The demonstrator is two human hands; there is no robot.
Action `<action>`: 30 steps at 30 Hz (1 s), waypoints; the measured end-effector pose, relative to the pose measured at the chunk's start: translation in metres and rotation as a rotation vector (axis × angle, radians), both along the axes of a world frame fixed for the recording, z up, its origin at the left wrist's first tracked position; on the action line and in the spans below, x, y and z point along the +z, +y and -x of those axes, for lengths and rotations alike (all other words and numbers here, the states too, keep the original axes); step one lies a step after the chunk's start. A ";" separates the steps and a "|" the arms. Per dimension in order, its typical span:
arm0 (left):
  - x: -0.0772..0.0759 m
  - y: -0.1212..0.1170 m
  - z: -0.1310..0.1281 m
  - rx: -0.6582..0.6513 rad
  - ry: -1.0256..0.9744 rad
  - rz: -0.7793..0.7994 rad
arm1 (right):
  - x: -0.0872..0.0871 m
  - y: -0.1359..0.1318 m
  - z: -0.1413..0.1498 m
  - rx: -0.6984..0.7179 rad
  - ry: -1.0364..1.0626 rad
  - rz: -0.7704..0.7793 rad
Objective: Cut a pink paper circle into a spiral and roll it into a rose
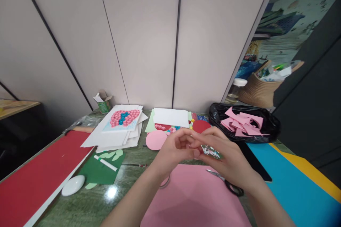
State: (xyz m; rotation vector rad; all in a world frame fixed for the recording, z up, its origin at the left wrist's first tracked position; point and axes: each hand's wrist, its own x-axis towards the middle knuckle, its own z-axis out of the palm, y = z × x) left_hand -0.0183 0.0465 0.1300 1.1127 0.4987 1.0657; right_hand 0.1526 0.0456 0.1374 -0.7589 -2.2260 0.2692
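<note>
My left hand (174, 150) and my right hand (226, 154) meet above a large pink paper sheet (194, 198), fingers curled and pinched together around something small and pink that I cannot make out. Under my right hand lies a pair of scissors (226, 182) with dark handles. Just beyond my fingers are a pink paper circle (156, 140), a red paper circle (201, 126) and a small patterned green piece (211, 151).
A white sheet stack carrying a heart of pink and blue paper rolls (124, 117) lies at back left. A black bag (266, 124) with pink scraps sits at right. Red paper (34, 177), green paper with a glue stick (105, 163), a white oval object (73, 185), blue paper (293, 184).
</note>
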 end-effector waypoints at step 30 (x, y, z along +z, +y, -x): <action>0.003 0.000 0.000 0.021 0.056 -0.008 | 0.004 -0.004 -0.005 0.046 0.002 0.105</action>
